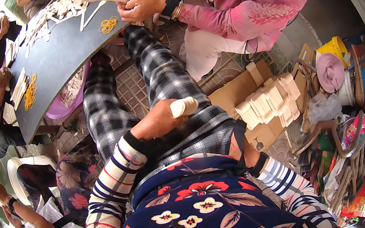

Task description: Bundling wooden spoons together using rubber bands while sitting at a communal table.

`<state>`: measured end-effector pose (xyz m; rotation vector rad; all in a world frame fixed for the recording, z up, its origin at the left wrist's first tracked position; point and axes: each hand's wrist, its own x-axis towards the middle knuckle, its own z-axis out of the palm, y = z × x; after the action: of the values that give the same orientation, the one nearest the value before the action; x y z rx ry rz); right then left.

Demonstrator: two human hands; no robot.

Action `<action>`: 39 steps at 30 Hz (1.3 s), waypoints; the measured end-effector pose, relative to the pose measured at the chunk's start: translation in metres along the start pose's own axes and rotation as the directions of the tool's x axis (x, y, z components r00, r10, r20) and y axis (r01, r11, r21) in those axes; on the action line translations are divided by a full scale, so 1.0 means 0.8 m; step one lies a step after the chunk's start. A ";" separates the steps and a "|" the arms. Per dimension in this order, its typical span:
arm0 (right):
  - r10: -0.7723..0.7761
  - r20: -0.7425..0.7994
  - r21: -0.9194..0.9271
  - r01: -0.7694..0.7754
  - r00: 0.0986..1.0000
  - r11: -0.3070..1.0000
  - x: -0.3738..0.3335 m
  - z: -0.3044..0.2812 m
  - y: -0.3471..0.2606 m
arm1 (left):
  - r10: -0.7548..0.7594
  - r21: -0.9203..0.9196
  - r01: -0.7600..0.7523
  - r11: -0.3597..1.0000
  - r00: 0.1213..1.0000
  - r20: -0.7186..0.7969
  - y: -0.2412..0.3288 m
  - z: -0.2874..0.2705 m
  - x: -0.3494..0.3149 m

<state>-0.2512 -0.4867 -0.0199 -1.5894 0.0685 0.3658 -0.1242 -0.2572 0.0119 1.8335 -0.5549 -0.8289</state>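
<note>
My left hand [160,121] is closed around a small stack of pale wooden spoons [184,107], held over my lap. Their rounded ends stick out of the top of my fist. My right hand [246,154] is down at my right hip, against the plaid trousers [185,100]. A dark strap and my clothes hide its fingers, so its grip does not show. To the right of my leg, closest to that hand, many bundled wooden spoons [269,102] are piled on flattened cardboard [229,95].
A dark table [63,62] at left bears loose wooden spoons [68,5] and yellow rubber bands [108,25]. Below it stands a purple basin [58,110]. Across from me a person in pink [243,13] handles a flat stick; others sit around. Buckets [348,88] and clutter stand right.
</note>
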 end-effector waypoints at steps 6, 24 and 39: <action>0.055 -0.142 0.002 -0.055 0.988 0.998 0.004 0.012 -0.016 | -0.008 -0.017 0.010 1.000 0.992 0.127 0.020 0.020 0.030; 0.058 -0.301 0.247 0.019 0.952 0.969 -0.004 -0.014 0.071 | 0.126 0.016 -0.135 0.991 0.956 0.265 0.017 0.037 0.054; -0.094 -0.180 -0.465 -0.001 0.979 0.885 -0.057 -0.034 -0.069 | -0.013 0.143 -0.026 0.989 0.964 0.264 0.005 0.049 0.063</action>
<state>-0.2743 -0.5184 0.0458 -2.0989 0.1007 0.1897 -0.1203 -0.3173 -0.0088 1.8624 -0.8092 -1.0613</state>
